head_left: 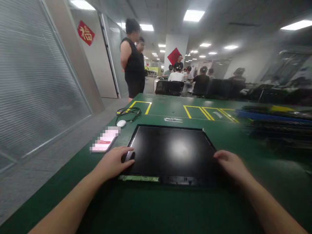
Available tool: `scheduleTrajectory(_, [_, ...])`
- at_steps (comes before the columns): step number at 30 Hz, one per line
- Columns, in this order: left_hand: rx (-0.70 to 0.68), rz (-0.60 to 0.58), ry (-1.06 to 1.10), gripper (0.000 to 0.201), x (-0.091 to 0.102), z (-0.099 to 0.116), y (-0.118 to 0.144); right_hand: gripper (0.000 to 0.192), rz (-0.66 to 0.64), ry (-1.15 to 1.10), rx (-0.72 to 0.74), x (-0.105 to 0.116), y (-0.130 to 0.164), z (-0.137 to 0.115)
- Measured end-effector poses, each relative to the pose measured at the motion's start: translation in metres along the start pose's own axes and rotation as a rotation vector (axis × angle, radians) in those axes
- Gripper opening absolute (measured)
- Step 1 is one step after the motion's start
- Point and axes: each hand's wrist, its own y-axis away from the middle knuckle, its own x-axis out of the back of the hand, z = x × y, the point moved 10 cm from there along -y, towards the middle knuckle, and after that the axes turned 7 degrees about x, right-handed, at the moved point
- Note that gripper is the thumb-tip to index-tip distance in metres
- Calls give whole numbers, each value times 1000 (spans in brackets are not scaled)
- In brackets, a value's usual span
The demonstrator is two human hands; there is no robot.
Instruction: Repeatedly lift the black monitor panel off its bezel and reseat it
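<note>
A black LCD screen panel (158,149) lies face up in front of me, with a bright reflection on its glass. Along its near edge a strip of green circuit board (140,178) is exposed. My left hand (113,162) grips the panel's left edge, thumb and forefinger resting over the frame. At the right edge, my right hand (229,162) holds the frame with its fingers curled; the far fingers are hidden. Left of the panel are a phone (104,142) with a lit pink screen, a white mouse-like object (121,123) and a coiled black cable (128,112).
The green table (165,208) carries yellow tape markings (204,108). Small pale strips (173,120) lie beyond the panel. A blurred stack of dark parts (275,123) stands at the right. Two people (134,65) stand past the far left corner; others sit behind.
</note>
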Motion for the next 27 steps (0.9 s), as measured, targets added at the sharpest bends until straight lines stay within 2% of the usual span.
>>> scheduleTrajectory(4, [-6, -13, 21, 53, 1, 0, -2, 22, 33, 48, -2, 13, 1, -9])
scheduleTrajectory(9, [32, -62, -17, 61, -5, -4, 0, 29, 106, 136, 23, 25, 1, -13])
scheduleTrajectory(13, [79, -90, -31, 70, -5, -9, 2, 35, 58, 251, 59, 17, -2, -12])
scheduleTrajectory(17, [24, -121, -16, 73, -4, -8, 3, 43, -6, 322, 77, 6, -3, -9])
scheduleTrajectory(21, [-23, -132, -10, 71, -2, -8, 3, 44, -1, 374, 83, 4, -4, -7])
scheduleTrajectory(24, [-41, -164, -3, 70, -3, -8, 4, 44, -14, 368, 77, 2, -5, -3])
scheduleTrajectory(27, [-56, -191, 4, 71, -3, -7, 6, 44, -40, 239, 58, 1, -7, 1])
